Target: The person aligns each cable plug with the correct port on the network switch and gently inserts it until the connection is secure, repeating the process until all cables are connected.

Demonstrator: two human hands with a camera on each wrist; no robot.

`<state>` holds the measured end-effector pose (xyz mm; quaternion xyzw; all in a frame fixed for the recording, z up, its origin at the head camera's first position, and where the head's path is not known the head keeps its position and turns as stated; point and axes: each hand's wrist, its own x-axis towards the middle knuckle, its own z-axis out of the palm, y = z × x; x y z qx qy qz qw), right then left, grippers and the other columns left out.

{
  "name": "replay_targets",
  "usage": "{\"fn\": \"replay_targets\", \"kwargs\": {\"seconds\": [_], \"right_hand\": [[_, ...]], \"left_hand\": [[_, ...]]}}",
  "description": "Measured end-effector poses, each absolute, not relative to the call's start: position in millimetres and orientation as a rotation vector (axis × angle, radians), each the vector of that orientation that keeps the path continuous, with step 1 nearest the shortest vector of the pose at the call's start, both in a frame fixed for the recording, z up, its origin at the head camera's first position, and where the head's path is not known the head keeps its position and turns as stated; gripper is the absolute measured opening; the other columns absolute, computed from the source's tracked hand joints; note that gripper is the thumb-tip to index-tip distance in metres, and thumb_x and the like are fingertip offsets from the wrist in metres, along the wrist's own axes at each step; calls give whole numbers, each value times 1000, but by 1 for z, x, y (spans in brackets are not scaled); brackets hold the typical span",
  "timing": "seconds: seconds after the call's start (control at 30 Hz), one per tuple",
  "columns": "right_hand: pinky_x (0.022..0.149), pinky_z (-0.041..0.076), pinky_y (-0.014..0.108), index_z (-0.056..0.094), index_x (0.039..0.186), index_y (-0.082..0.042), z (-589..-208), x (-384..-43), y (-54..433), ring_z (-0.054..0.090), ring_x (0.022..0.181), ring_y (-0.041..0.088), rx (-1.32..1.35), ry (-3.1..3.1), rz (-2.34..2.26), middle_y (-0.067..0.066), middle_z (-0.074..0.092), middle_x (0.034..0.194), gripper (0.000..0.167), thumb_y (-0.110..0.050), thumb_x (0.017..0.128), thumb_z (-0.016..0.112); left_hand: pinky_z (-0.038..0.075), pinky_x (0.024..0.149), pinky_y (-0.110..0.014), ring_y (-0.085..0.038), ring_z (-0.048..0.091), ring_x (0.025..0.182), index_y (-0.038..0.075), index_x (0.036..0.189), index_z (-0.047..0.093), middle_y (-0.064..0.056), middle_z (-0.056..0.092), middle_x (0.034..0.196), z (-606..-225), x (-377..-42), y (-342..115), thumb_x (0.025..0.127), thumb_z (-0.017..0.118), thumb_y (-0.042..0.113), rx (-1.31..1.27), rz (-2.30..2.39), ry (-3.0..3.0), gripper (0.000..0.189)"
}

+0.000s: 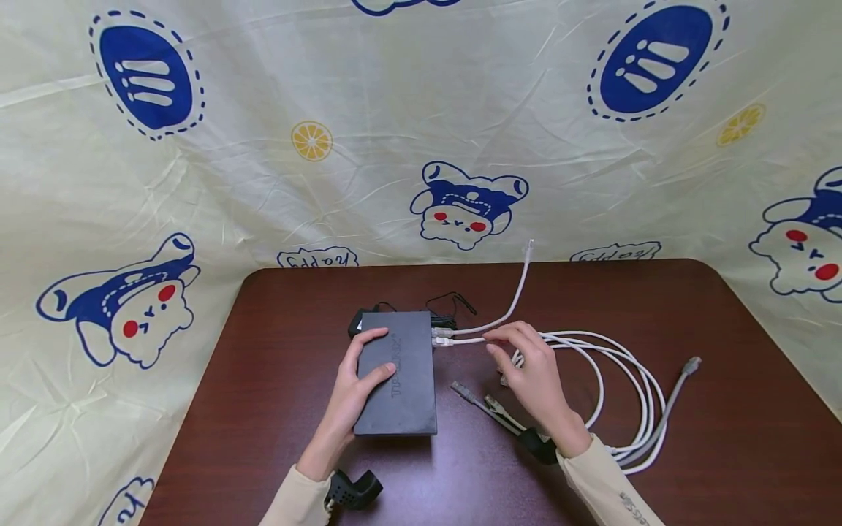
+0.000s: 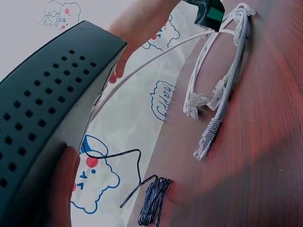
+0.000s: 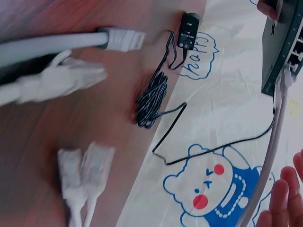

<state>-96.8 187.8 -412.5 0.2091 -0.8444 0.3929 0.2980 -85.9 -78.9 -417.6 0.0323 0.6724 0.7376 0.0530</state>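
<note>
My left hand (image 1: 349, 394) grips the left side of a dark network switch (image 1: 411, 387), its thumb lying across the top face. The switch is lifted, with its row of ports facing right. Two white network cables are plugged into its ports; the plug (image 1: 442, 341) of the nearer one shows in the head view. My right hand (image 1: 536, 372) hovers beside the cables, its fingertips close to the nearer one. In the right wrist view its fingers (image 3: 286, 198) are loosely extended, apart from a plugged-in cable (image 3: 270, 161).
Coiled white cables (image 1: 647, 380) lie on the right of the brown table (image 1: 263, 438). Grey and white loose plugs (image 3: 125, 39) point toward the switch. Behind the switch lie a black power adapter (image 3: 188, 30) and its bundled cord (image 3: 151, 101). A printed cloth (image 1: 250, 146) hangs behind.
</note>
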Motion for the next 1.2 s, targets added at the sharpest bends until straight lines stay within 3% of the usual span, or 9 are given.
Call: {"fn": "replay_targets", "kwargs": {"seconds": [0.2, 0.4, 0.8, 1.2], "right_hand": [[62, 38, 18, 71, 95, -5, -416, -90, 205, 56, 77, 17, 505, -2251, 1034, 0, 62, 86, 27, 11, 74, 74], [72, 38, 15, 71, 95, -5, -422, -83, 225, 57, 77, 16, 447, -2276, 1021, 0, 63, 87, 28, 13, 73, 74], [65, 41, 17, 70, 93, -5, -434, -69, 234, 54, 73, 5, 407, -2327, 1015, 0, 63, 84, 27, 12, 72, 75], [58, 44, 16, 69, 94, -5, -446, -58, 223, 55, 71, 4, 448, -2380, 1086, -2, 62, 83, 31, 14, 71, 75]], "left_hand": [[34, 88, -43, -30, 38, 116, 25, 133, 51, -7, 37, 138, -418, -87, -80, 89, 64, 10, 87, 2240, 2045, 48], [33, 88, -43, -31, 38, 117, 25, 134, 51, -7, 36, 139, -419, -87, -81, 89, 64, 11, 86, 2233, 2056, 48], [33, 88, -42, -31, 37, 118, 20, 136, 49, -10, 35, 140, -418, -87, -82, 90, 63, 11, 102, 2229, 2055, 49], [34, 87, -42, -32, 37, 118, 20, 135, 49, -10, 35, 140, -420, -88, -85, 90, 64, 11, 112, 2229, 2059, 48]]}}
